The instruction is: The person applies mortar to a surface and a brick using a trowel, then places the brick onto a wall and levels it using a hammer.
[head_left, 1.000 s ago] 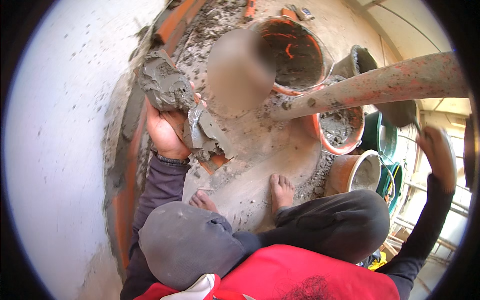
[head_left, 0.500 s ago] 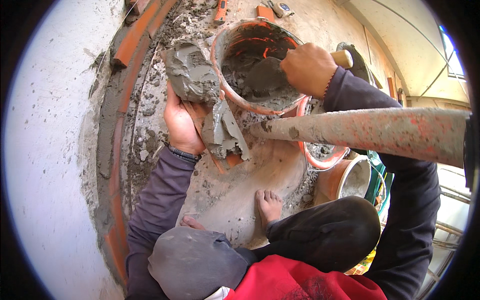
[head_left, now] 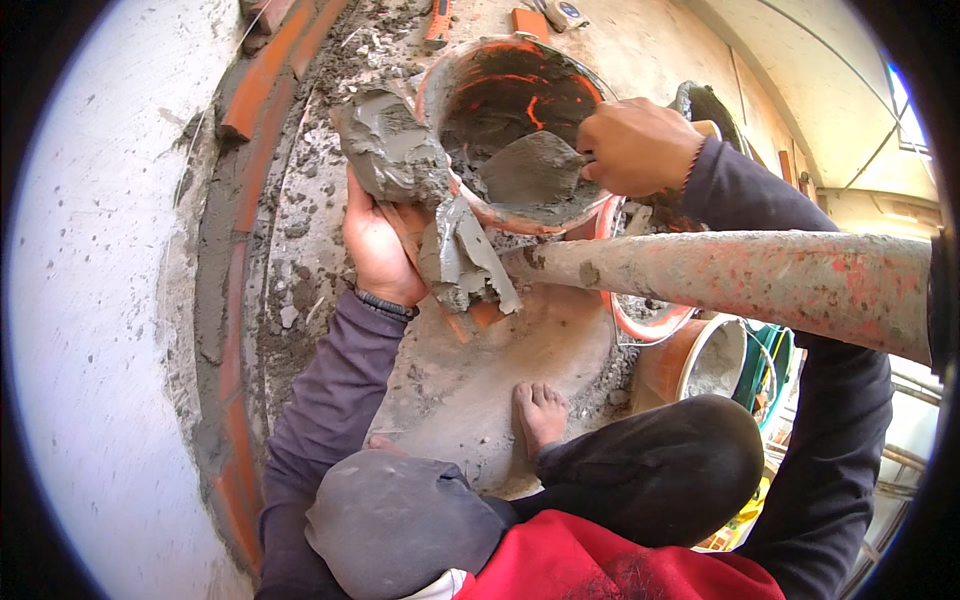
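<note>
My left hand point(head_left: 382, 255) is closed around a reddish brick piece point(head_left: 487, 314), held beside the bucket's left rim. Thick grey mortar point(head_left: 392, 145) is heaped on the far end of the piece, and a second ragged lump point(head_left: 462, 255) covers its near end. Fingers of my right hand point(head_left: 642, 148) wrap a trowel's pale wooden handle point(head_left: 708, 129). The trowel blade point(head_left: 535, 170), coated in mortar, lies inside the orange bucket point(head_left: 433, 95) over the wet mix.
A mortar-spattered pole point(head_left: 730, 280) crosses beneath my right forearm. Another orange bucket point(head_left: 665, 370) stands near my right knee. Along the white wall point(head_left: 100, 300) runs a row of red bricks point(head_left: 240, 300). An orange-handled cutter point(head_left: 438, 22) and a tape measure point(head_left: 565, 14) lie beyond the bucket.
My right hand has shifted right and slightly nearer, and more of the mortar-coated trowel blade shows in the bucket. My left hand has moved a little right with the brick piece.
</note>
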A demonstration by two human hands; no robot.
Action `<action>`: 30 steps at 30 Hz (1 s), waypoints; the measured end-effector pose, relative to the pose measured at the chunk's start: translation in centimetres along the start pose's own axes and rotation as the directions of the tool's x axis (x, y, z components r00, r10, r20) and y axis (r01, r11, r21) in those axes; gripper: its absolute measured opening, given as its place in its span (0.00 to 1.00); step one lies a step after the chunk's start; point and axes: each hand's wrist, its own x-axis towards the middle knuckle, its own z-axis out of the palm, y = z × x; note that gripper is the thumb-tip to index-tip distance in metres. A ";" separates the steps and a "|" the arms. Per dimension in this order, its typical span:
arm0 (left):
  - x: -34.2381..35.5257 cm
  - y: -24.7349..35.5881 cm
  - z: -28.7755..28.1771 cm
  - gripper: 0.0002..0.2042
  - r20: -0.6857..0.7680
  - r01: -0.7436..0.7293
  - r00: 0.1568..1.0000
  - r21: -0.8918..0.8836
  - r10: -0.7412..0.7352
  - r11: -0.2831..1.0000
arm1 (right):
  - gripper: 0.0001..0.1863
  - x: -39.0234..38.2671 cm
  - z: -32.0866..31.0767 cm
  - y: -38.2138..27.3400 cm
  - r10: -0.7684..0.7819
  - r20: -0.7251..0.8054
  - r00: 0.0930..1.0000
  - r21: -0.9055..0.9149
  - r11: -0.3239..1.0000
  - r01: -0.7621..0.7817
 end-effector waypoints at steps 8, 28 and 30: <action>-2.4 2.2 1.3 0.27 -0.127 -0.043 0.991 -0.049 0.036 0.998 | 0.16 -4.4 2.1 5.9 -0.182 -0.163 0.970 0.460 0.856 0.238; -13.9 8.3 4.2 0.27 -0.014 0.098 0.995 -0.066 -0.100 0.993 | 0.10 -31.2 11.2 -0.8 0.314 0.192 0.930 0.905 0.310 -0.292; -14.5 8.4 4.5 0.27 -0.022 0.081 0.996 -0.023 -0.082 0.996 | 0.11 -29.0 10.6 -2.8 0.146 0.102 0.984 0.912 0.382 -0.151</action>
